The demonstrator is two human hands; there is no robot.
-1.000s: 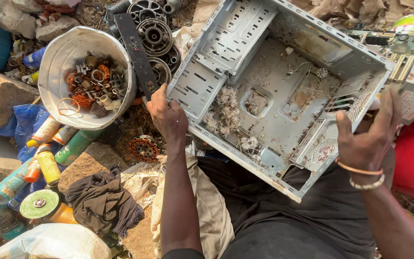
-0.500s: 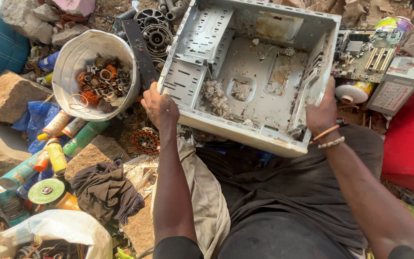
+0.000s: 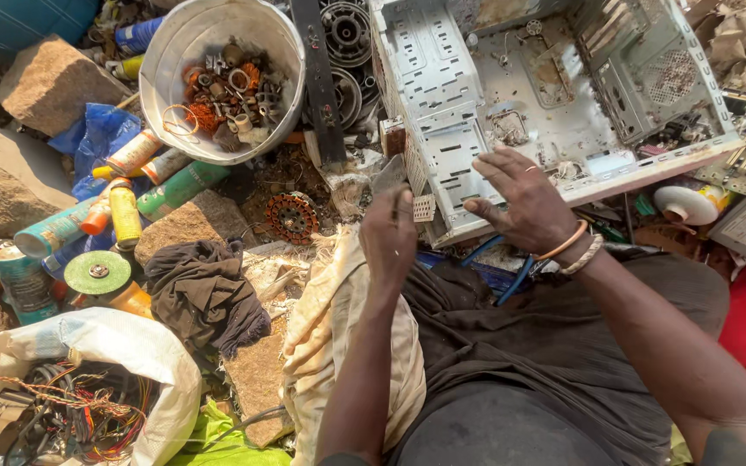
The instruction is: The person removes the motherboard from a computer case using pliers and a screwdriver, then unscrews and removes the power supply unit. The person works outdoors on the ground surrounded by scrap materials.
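Scrapyard ground; right hand [image 3: 524,207] touches computer case [image 3: 511,95].

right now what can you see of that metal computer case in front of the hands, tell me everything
The computer case is an emptied shell of pale grey sheet metal, lying open side up on the scrap. Its floor is dusty and stained, with slotted drive racks at the left and a perforated vent panel at the right. Bits of debris lie inside. The right hand rests spread on its near edge; the left hand is just short of its near left corner.

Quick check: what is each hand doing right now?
Left hand: closed on a small flat metal piece.
Right hand: open, empty, fingers spread over the computer case.
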